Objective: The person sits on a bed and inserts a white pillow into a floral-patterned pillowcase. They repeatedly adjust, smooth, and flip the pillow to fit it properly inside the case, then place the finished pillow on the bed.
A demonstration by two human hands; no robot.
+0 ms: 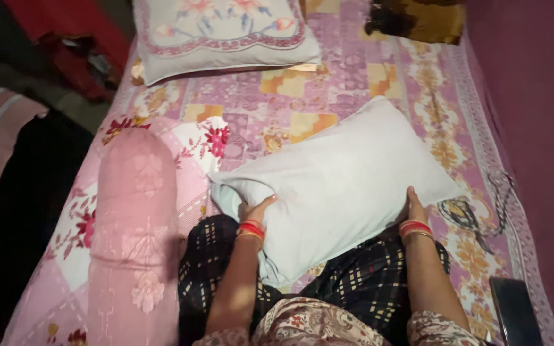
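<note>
A plain white pillow point(338, 182) lies tilted across my lap and the bed. My left hand point(256, 211) presses against its near left side, fingers tucked at the edge beside a fold at the corner. My right hand point(415, 205) rests flat on its near right edge. Both wrists carry red and gold bangles. My legs in a dark checked cloth point(367, 275) sit under the pillow's near end.
A pink round bolster point(136, 230) lies to my left on a floral pink sheet point(354, 77). A floral pillow point(222, 32) is at the bed's head, a brown cloth point(418, 18) beside it. A dark flat object point(514, 311) sits near right. A maroon wall point(540, 128) borders the right.
</note>
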